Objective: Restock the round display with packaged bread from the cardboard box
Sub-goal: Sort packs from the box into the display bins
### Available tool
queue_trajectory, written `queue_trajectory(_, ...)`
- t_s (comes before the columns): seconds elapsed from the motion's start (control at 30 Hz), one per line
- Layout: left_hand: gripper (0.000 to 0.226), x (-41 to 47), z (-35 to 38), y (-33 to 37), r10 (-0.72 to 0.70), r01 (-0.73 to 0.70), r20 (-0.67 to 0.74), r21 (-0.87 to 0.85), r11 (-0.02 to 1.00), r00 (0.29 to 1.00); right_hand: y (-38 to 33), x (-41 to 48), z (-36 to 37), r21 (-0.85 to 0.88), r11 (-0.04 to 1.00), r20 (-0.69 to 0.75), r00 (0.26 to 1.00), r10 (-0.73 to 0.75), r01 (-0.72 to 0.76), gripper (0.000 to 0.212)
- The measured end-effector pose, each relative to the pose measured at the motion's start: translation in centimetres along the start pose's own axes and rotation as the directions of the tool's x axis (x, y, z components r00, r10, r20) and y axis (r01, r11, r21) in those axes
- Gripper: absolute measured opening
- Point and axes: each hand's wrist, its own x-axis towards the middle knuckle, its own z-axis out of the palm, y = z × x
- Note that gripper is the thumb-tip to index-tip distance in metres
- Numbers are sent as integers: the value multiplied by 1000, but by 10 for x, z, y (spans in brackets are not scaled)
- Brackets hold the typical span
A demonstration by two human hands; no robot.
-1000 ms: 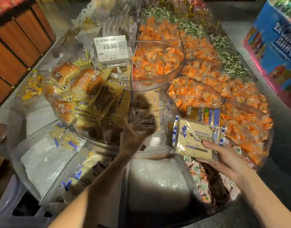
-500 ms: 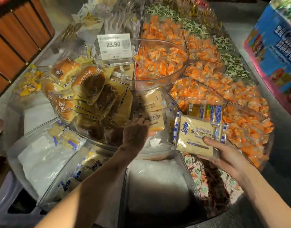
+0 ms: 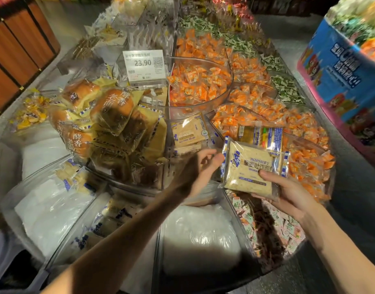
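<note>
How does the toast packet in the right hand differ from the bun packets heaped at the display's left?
The toast packet is flat, square and pale; the bun packets are domed and brown-crusted. The toast packet is held up in the right hand, while the bun packets lie in a heap. Both are clear-wrapped bread with blue-striped edges.

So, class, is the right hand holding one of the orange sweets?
No, the right hand grips a pale sliced-bread packet, beside the orange sweets.

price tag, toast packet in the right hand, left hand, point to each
price tag (image 3: 144, 65): head view, on the printed 23.90
toast packet (image 3: 249, 169): head view, centre of its front
left hand (image 3: 200, 169): head view, middle of the hand
</note>
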Motion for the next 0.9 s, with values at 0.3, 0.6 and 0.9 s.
queue_trajectory(0.3, 25, -14, 25, 7, -71, 35, -79, -389, 921, 994, 7, -9, 28, 13, 988, 52, 987, -155, 154, 54)
queue_trajectory(0.6, 15, -19, -3, 15, -31, 9, -59, -347, 938, 998, 10, 9, 36, 104, 981, 75, 982, -174, 165, 129)
queue_trajectory(0.9, 21, -6, -11, 20, -152, 52, -146, -531, 846, 978, -5, 17, 59, 85, 985, 135, 978, -161, 150, 96)
